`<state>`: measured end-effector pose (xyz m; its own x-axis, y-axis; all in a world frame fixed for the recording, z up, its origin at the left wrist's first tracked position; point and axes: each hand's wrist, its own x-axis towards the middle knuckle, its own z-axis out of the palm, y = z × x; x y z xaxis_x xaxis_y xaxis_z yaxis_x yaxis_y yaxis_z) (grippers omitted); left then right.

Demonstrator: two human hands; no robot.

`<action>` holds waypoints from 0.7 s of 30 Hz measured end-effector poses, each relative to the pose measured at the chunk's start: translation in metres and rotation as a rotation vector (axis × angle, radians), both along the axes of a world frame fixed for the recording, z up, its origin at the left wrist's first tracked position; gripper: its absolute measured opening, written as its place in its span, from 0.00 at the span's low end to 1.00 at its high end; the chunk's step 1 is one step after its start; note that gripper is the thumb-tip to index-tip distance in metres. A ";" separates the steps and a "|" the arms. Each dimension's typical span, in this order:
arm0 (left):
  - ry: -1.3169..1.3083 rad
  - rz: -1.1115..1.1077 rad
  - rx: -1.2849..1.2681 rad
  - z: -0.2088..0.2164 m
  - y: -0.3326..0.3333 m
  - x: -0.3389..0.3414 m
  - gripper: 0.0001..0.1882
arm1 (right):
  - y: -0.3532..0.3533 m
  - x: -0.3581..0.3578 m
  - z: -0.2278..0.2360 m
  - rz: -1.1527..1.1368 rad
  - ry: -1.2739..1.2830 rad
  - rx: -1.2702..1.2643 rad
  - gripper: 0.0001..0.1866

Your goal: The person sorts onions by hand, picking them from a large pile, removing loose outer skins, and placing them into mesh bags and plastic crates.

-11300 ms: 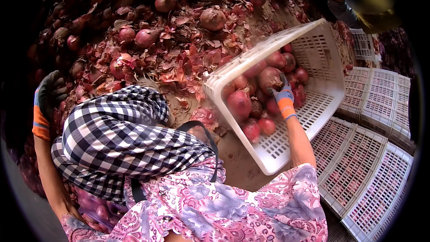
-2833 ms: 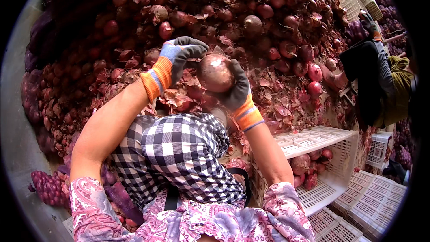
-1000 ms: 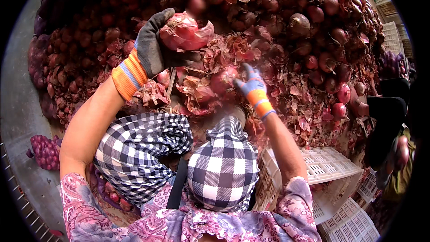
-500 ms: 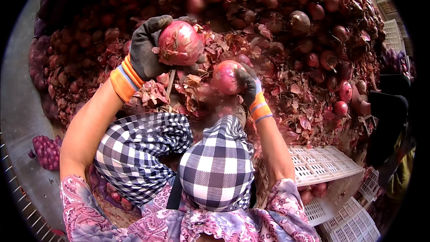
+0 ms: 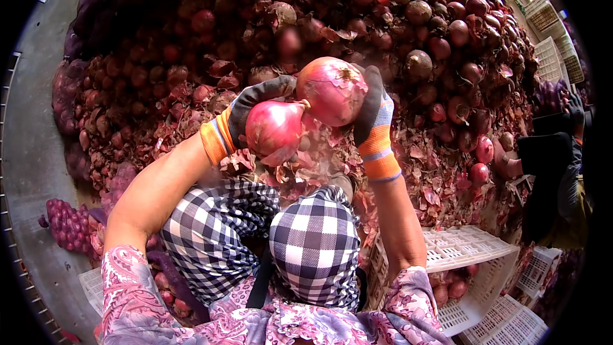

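Note:
My left hand (image 5: 244, 107), in a dark-palmed glove with an orange cuff, is closed round a red onion (image 5: 273, 129) whose dry neck points right. In my right hand (image 5: 370, 105), gloved alike, sits a bigger red onion (image 5: 332, 89), its root end facing up and to the right. The two onions are side by side over my knees, the bigger one slightly farther away; they look to be touching. Loose onion skins (image 5: 319, 156) lie below them. Beyond my hands rises a large heap of red onions (image 5: 418, 64).
A tipped white plastic crate (image 5: 469, 249) with onions inside stands at my right, more crates (image 5: 504, 322) beyond it. Purple mesh sacks of onions (image 5: 67, 223) lie at the left. A person's gloved hand (image 5: 575, 112) and dark clothing show at the right rim.
My hands have come together: the left moved right and nearer, the right moved farther away. The onions, apart before, are now side by side. The view has shifted slightly.

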<state>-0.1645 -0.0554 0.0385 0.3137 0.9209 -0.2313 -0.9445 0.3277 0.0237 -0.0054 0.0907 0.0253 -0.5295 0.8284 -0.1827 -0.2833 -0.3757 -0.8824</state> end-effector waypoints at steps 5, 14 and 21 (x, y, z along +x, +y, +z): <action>0.001 0.004 -0.089 0.001 -0.012 0.000 0.22 | -0.001 -0.020 0.017 -0.025 -0.097 0.081 0.13; -0.121 0.472 0.005 -0.066 -0.094 0.007 0.11 | -0.033 -0.065 0.042 0.620 -0.013 0.303 0.25; 0.356 0.743 0.109 -0.056 -0.144 0.013 0.15 | -0.067 -0.110 0.031 1.085 -0.274 0.316 0.27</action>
